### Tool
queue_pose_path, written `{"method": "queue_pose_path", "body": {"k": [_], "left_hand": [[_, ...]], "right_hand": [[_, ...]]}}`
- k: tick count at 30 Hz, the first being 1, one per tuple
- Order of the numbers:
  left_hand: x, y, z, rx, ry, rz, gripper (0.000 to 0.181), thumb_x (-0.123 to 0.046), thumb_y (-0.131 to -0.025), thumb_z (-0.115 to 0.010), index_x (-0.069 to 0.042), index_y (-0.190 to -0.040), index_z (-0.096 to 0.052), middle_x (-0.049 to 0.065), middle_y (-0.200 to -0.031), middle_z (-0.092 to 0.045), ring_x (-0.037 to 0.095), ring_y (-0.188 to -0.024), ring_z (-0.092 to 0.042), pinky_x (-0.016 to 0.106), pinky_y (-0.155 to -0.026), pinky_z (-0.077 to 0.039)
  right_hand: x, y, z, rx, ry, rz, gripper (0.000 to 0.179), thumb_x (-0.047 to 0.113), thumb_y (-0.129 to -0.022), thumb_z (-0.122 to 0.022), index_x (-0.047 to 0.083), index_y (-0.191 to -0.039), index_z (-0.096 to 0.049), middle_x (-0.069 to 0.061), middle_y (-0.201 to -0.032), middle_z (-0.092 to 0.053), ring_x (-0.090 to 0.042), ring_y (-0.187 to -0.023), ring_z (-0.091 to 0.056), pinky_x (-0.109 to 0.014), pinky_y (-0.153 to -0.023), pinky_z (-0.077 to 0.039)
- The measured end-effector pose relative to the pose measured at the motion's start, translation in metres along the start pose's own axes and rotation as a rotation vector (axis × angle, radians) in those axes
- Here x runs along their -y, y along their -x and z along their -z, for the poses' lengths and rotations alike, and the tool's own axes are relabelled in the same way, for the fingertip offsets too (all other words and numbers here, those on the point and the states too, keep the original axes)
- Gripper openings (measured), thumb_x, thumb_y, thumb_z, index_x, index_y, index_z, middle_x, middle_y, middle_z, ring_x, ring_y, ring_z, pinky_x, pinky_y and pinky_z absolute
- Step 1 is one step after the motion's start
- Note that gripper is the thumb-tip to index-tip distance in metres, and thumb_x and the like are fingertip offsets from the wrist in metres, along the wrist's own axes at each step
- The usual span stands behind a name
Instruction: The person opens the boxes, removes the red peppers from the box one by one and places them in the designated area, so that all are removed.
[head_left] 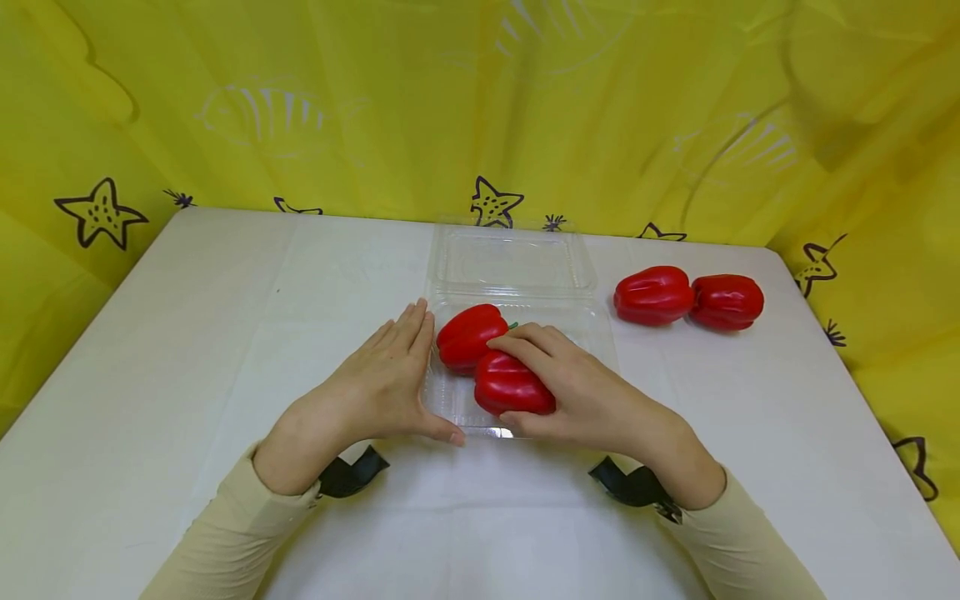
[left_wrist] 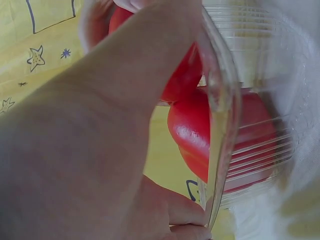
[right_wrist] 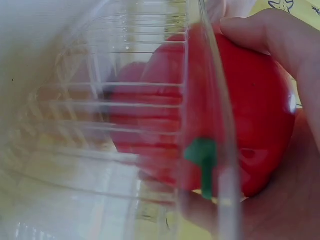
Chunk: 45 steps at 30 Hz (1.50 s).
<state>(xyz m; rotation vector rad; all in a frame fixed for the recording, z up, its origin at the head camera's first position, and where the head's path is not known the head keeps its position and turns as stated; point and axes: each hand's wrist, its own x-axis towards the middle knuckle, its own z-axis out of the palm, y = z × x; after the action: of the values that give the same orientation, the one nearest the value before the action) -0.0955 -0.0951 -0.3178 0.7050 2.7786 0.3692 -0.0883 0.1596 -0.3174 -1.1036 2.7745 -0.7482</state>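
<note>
A clear plastic clamshell box (head_left: 585,325) lies with its lid (head_left: 513,258) folded back, away from me. One red bell pepper (head_left: 468,337) sits in the left part of its base; in the left wrist view this pepper (left_wrist: 192,132) shows behind the ribbed wall. My right hand (head_left: 570,383) grips a second red bell pepper (head_left: 510,385) at the front of the base, thumb on the near side and fingers over the top. Its green stem (right_wrist: 202,155) shows in the right wrist view. My left hand (head_left: 386,383) rests along the box's left edge, fingers straight, thumb at the front corner.
Two more red bell peppers, a left one (head_left: 654,296) and a right one (head_left: 726,302), lie end to end on the white table (head_left: 187,350), right of the box. A yellow curtain (head_left: 405,108) with starfish and fish drawings hangs behind and along the sides.
</note>
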Motion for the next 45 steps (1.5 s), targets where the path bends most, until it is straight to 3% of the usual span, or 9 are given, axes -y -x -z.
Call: {"method": "queue_pose_path", "body": {"k": [7,15,30,45], "left_hand": [[0.000,0.001,0.000,-0.009,-0.003,-0.008,0.135,-0.073,-0.063,-0.078,0.007,-0.155,-0.018,0.023,-0.165,-0.011,0.036,-0.155,-0.009,0.052,-0.124,-0.019],[0.000,0.001,0.001,0.014,0.007,0.007,0.135,-0.073,-0.064,-0.078,0.007,-0.155,-0.016,0.022,-0.166,-0.008,0.036,-0.155,-0.007,0.052,-0.125,-0.017],[-0.001,0.000,0.002,0.018,0.006,0.016,0.137,-0.074,-0.063,-0.078,0.007,-0.155,-0.015,0.021,-0.166,-0.007,0.035,-0.155,-0.006,0.051,-0.125,-0.016],[0.000,-0.001,0.001,0.015,0.002,0.009,0.137,-0.073,-0.063,-0.078,0.007,-0.155,-0.016,0.022,-0.166,-0.008,0.035,-0.155,-0.006,0.051,-0.125,-0.016]], "right_hand": [[0.000,0.000,0.001,0.014,0.002,0.005,0.070,0.037,-0.082,-0.079,0.020,-0.143,-0.048,0.003,-0.141,-0.049,-0.015,-0.128,-0.048,-0.035,-0.096,-0.056],[0.001,0.004,0.011,-0.041,-0.011,0.003,0.071,0.035,-0.080,-0.081,0.023,-0.142,-0.049,0.005,-0.136,-0.050,-0.012,-0.122,-0.050,-0.032,-0.091,-0.057],[-0.012,0.012,0.031,-0.178,0.138,0.019,0.070,0.023,-0.077,-0.082,0.010,-0.138,-0.052,-0.004,-0.130,-0.055,-0.020,-0.117,-0.052,-0.037,-0.086,-0.059],[-0.020,0.020,0.047,-0.249,0.201,-0.077,0.072,0.012,-0.065,-0.086,0.004,-0.128,-0.053,-0.009,-0.123,-0.058,-0.023,-0.115,-0.052,-0.045,-0.084,-0.059]]}}
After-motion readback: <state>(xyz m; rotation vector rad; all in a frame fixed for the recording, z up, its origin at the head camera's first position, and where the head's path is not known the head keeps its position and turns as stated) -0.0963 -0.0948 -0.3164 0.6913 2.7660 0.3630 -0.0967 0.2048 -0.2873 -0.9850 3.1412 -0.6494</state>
